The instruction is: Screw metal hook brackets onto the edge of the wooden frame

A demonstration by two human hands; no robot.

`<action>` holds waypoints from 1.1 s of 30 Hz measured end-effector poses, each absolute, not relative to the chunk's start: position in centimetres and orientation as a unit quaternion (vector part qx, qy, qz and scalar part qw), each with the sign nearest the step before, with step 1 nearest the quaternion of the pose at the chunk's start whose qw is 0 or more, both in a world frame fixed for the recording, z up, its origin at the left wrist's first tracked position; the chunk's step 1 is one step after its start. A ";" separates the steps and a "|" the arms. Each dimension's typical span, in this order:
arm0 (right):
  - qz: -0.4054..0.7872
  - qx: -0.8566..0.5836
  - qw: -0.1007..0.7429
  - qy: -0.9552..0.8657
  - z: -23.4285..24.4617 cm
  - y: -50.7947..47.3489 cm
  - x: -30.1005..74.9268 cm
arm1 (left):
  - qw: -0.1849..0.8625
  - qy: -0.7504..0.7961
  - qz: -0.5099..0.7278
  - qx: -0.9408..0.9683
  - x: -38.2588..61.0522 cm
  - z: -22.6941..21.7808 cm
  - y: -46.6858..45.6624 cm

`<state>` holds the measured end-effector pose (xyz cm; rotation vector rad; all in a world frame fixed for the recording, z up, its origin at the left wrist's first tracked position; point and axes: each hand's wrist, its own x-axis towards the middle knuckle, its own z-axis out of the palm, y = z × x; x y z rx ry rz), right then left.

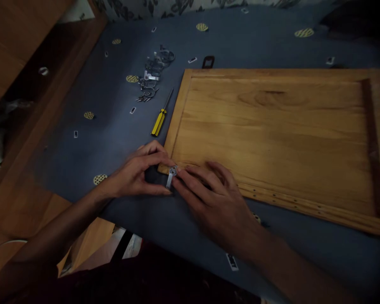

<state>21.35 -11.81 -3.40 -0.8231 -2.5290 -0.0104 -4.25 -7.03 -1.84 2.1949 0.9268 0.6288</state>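
Observation:
At the near left corner of a framed wooden panel (272, 122), a small silver metal bracket (170, 179) sits between my two hands. My left hand (139, 171) is curled round it, with the index fingertip at its upper end and the thumb by its lower end. From the other side, my right hand (215, 192) presses its fingertips against the same bracket, its other fingers lying over the panel's edge. Fingers partly cover the bracket, so its full shape is hidden.
A yellow-handled screwdriver (159, 121) lies left of the panel. Beyond it are several loose metal fittings (150, 76) in a pile. A dark flat piece (208, 62) shows behind the panel. Blue patterned cloth (114, 93) covers the table, with wooden furniture (15, 42) at the left.

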 end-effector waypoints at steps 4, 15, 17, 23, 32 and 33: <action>-0.008 -0.301 0.253 -0.919 -3.4 -11.9 21.2 | 0.338 0.358 0.241 0.836 -4.2 -1.7 -7.0; -0.040 -0.300 0.275 -0.913 -3.8 -11.7 21.0 | 0.338 0.341 0.246 0.842 -4.3 -1.7 -6.9; -0.040 -0.297 0.270 -0.915 -3.8 -11.6 21.1 | 0.334 0.335 0.256 0.843 -4.4 -1.9 -6.8; -0.023 -0.286 0.280 -0.916 -3.6 -11.6 21.1 | 0.335 0.335 0.257 0.842 -4.4 -2.0 -6.8; -0.025 -0.286 0.279 -0.916 -3.6 -11.6 20.9 | 0.343 0.342 0.252 0.838 -4.4 -1.8 -6.8; -0.023 -0.286 0.275 -0.918 -3.6 -11.6 20.9 | 0.343 0.344 0.252 0.837 -4.3 -1.7 -6.8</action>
